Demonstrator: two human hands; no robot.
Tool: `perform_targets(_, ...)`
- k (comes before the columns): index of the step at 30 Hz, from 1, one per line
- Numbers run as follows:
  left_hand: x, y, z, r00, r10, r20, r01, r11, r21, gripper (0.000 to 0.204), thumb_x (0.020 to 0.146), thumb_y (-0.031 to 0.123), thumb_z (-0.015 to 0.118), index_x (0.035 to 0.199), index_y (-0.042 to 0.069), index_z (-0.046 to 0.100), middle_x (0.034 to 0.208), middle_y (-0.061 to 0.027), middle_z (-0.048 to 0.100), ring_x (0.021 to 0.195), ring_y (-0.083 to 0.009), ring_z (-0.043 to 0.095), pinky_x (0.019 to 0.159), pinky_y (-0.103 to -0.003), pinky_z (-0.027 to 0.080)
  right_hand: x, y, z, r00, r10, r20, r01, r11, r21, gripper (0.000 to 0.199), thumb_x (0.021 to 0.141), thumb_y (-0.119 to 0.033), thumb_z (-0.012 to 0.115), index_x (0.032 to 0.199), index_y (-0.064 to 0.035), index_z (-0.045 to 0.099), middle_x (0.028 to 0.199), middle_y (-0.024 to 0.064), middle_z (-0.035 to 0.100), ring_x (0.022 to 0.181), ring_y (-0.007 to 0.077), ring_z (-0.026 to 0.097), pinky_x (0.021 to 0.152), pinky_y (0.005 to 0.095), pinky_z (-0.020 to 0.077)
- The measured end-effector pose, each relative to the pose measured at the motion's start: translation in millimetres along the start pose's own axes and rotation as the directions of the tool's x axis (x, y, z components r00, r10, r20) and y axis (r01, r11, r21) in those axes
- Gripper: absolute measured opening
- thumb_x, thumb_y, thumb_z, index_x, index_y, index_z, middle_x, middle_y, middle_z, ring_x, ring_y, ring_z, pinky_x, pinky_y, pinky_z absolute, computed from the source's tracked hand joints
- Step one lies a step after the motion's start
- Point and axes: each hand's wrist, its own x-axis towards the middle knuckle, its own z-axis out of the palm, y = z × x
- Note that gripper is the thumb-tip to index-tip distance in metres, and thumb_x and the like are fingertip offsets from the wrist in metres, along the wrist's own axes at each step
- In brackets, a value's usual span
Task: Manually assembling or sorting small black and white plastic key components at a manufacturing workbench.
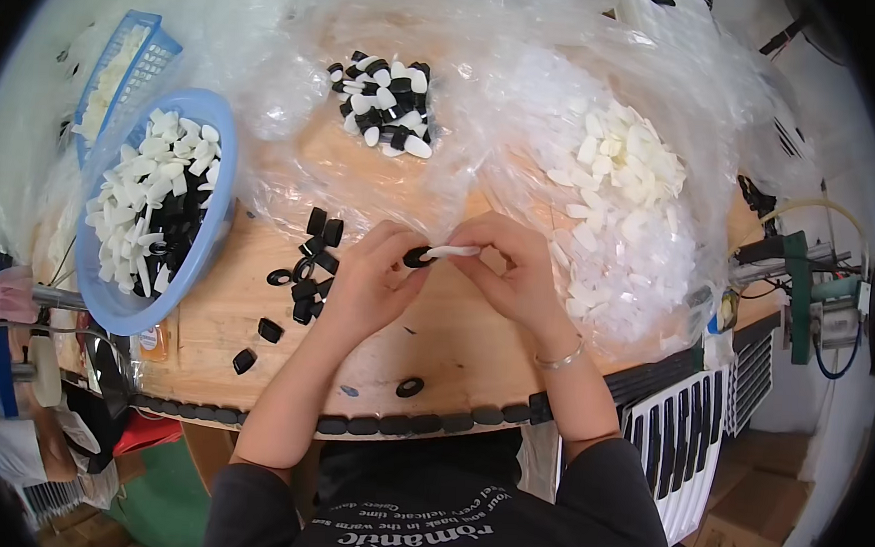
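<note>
Over the middle of the wooden table my left hand [375, 278] pinches a small black oval cap [417, 257]. From the right, my right hand [510, 275] grips a slim white plastic piece [452, 251] between thumb and fingers. One end of the white piece meets the black cap; whether it sits inside cannot be made out. Just left of my left hand lie several loose black caps [316, 222], some on their sides. Another black cap [409, 387], ring-like from above, rests near the table's front edge.
A blue basin [227, 150] of white and black pieces stands at the left, beside a blue basket [161, 51]. Joined black-and-white pieces [388, 105] lie farther back on clear plastic sheeting [289, 84]. White pieces [630, 160] are heaped at the right. Black padding [428, 423] lines the front edge.
</note>
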Motion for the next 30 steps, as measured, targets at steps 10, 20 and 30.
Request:
perform_targets(10, -2, 11, 0, 0.996, 0.057, -0.071, -0.055, 0.998, 0.037, 0.035, 0.068, -0.004, 0.068, 0.102, 0.002, 0.06, 0.099, -0.0109, 0.058, 0.078, -0.0265, 0.062, 0.064, -0.031, 0.051, 6, -6, 14, 0.922, -0.374, 0.099, 0.38, 0.827, -0.414, 0.026, 0.067, 0.006, 0.072, 0.089, -0.0061, 0.064, 0.097, 0.0073, 0.061, 0.081, 0.0254, 0.058, 0.07, 0.0311, 0.0487)
perform_targets(20, 0, 15, -5, 0.998, 0.047, -0.047, -0.051, 0.995, -0.089, 0.04, 0.068, -0.008, 0.067, 0.106, 0.001, 0.058, 0.097, -0.0123, 0.059, 0.079, -0.0249, 0.062, 0.065, -0.03, 0.051, 3, -6, 22, 0.937, -0.349, 0.002, 0.326, 0.873, -0.362, 0.024, 0.07, 0.005, 0.071, 0.091, -0.0069, 0.069, 0.107, 0.009, 0.059, 0.09, 0.0224, 0.057, 0.069, 0.03, 0.0482)
perform_targets(30, -5, 18, -2, 0.989, 0.06, -0.135, -0.07, 0.995, -0.07, 0.039, 0.071, -0.009, 0.068, 0.108, 0.0, 0.057, 0.097, -0.0096, 0.063, 0.082, -0.0153, 0.062, 0.074, -0.025, 0.051, -1, 6, 21, 0.975, -0.219, 0.043, 0.223, 0.968, -0.115, 0.021, 0.074, 0.002, 0.071, 0.094, -0.0044, 0.068, 0.103, 0.0121, 0.063, 0.087, 0.0227, 0.062, 0.072, 0.0291, 0.0502)
